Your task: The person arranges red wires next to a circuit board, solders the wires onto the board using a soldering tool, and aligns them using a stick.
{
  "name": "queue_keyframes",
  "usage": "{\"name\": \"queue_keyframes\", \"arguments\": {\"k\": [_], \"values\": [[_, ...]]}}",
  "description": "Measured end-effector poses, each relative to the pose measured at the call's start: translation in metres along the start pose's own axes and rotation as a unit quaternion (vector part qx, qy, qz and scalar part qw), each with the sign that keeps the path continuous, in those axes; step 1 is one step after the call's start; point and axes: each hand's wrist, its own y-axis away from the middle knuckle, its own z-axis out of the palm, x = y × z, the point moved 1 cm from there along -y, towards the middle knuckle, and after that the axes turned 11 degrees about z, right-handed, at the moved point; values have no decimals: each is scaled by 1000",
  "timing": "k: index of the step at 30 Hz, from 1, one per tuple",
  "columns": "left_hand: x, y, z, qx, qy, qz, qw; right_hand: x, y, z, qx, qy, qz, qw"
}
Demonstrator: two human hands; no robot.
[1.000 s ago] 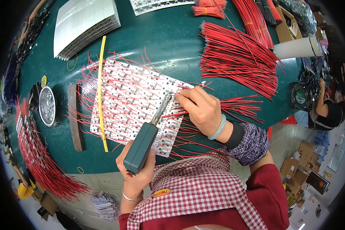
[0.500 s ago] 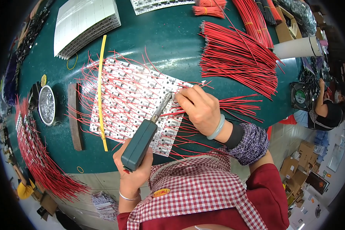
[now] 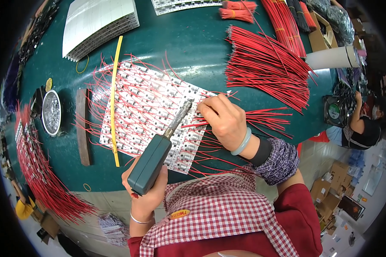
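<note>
My left hand (image 3: 146, 188) is wrapped round the dark green handle of a soldering gun (image 3: 152, 160). Its metal tip reaches the upper right part of a white circuit board panel (image 3: 158, 96) covered with small parts and thin red wires. My right hand (image 3: 223, 116) is closed, thumb and forefinger pinched at the panel's right edge, close to the tip. A bunch of red wires (image 3: 266, 120) runs under and out past that hand, so it seems to hold them; the wire ends at its fingertips are too small to make out. A yellow strip (image 3: 114, 103) lies across the panel's left part.
A pile of loose red wires (image 3: 268, 68) lies at the back right, near a white tube (image 3: 332, 58). White panels are stacked (image 3: 101, 25) at the back left. A metal bowl (image 3: 52, 112) and a brown bar (image 3: 83, 128) lie left. Another person (image 3: 364, 124) sits far right.
The soldering gun's handle has shifted slightly left and down with my left hand, and its tip has drawn a little away from my right fingers. My right hand has barely moved.
</note>
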Motion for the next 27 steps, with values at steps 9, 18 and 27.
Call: {"name": "queue_keyframes", "arguments": {"k": [9,18,27], "values": [[-1,2,1,-5,14,1,1000,-1,3,-1,-6,-5,18,1000],[3,-8,6,-30,-15,6,999,1,1,1,0,-9,27,1000],[3,-10,3,-50,-64,21,996,-1,-3,-1,-22,3,27,999]]}}
